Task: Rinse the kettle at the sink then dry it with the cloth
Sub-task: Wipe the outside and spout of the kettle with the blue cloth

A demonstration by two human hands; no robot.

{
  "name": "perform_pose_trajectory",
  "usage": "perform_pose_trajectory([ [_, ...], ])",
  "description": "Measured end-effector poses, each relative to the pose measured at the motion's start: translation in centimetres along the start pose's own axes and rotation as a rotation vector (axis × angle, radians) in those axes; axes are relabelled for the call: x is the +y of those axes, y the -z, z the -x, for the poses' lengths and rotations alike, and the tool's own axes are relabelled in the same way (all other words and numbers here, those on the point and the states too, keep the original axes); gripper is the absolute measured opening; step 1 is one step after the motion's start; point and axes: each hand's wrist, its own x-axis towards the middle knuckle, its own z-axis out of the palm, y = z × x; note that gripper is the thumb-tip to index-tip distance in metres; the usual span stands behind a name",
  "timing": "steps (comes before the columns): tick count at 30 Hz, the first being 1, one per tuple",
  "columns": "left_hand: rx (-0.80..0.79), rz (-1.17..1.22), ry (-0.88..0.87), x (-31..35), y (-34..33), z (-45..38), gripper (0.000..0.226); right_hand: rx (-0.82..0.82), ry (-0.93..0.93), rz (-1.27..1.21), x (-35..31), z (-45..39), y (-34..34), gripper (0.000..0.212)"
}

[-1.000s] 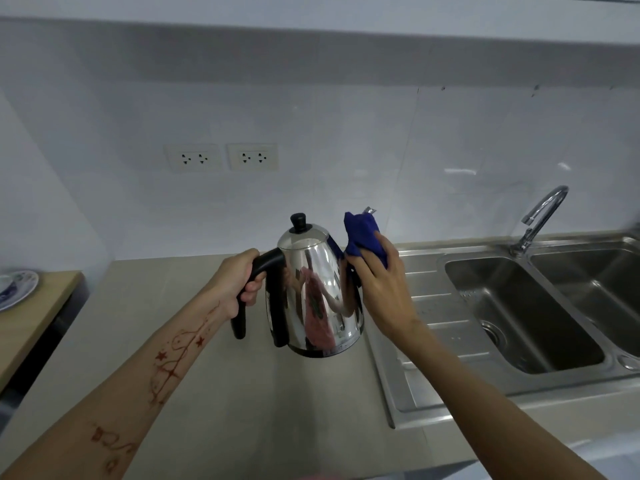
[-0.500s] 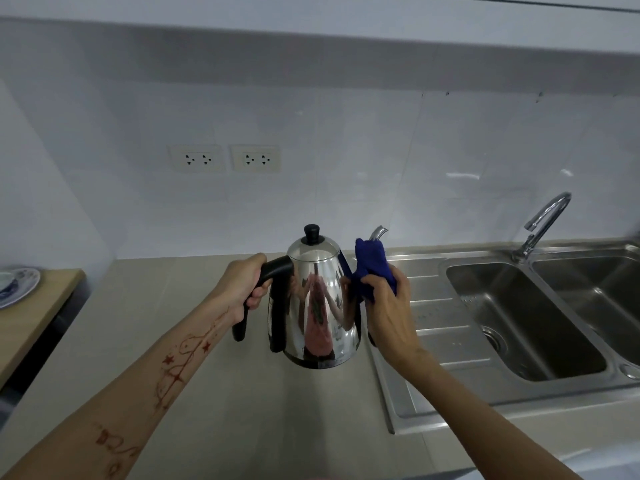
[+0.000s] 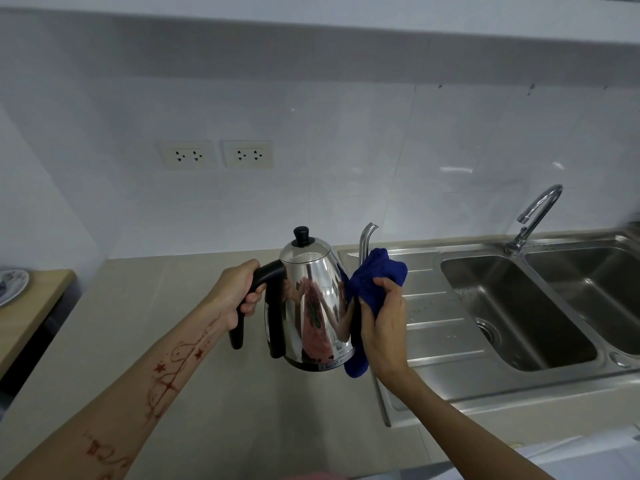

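Kettle [image 3: 313, 306], polished steel with black lid knob, hung upright in the air between the two hands, above the counter [image 3: 145, 341] and just left of the sink's [image 3: 512, 306] drainboard. Left hand [image 3: 235, 292] was wrapped round the black handle, fingers curled under it. Right hand [image 3: 384, 323] pinched a bunched blue cloth [image 3: 375, 277] against the kettle's spout side; the cloth's upper wad sat at the base of the thin gooseneck spout [image 3: 365, 239], its tail hung below the palm to the kettle's bottom edge.

Judged step: drying, spout side of the body. To do it well, the cloth probably wanted spreading flatter over the palm, since a tight wad covers little steel. Long strokes from shoulder down to base would suit; the left hand could turn the handle to bring each new face round to the cloth. Spout looked slender, so light pressure there. Underside and lid seam likely hold drips; worth a pass.

Beyond the right hand: faucet [image 3: 533, 216] over the double basin. Beyond the left: a plate [image 3: 12, 285] on a wooden ledge.
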Motion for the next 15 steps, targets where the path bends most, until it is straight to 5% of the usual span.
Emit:
perform_pose_trajectory([
  [10, -0.077, -0.038, -0.031, 1.4, 0.7, 0.1, 0.049, 0.043, 0.127, 0.007, -2.0, -3.3, 0.1, 0.049],
  [15, -0.083, -0.046, -0.041, 1.4, 1.0, 0.0, 0.049, -0.124, 0.189, 0.103, 0.2, -2.2, 0.8, 0.06],
])
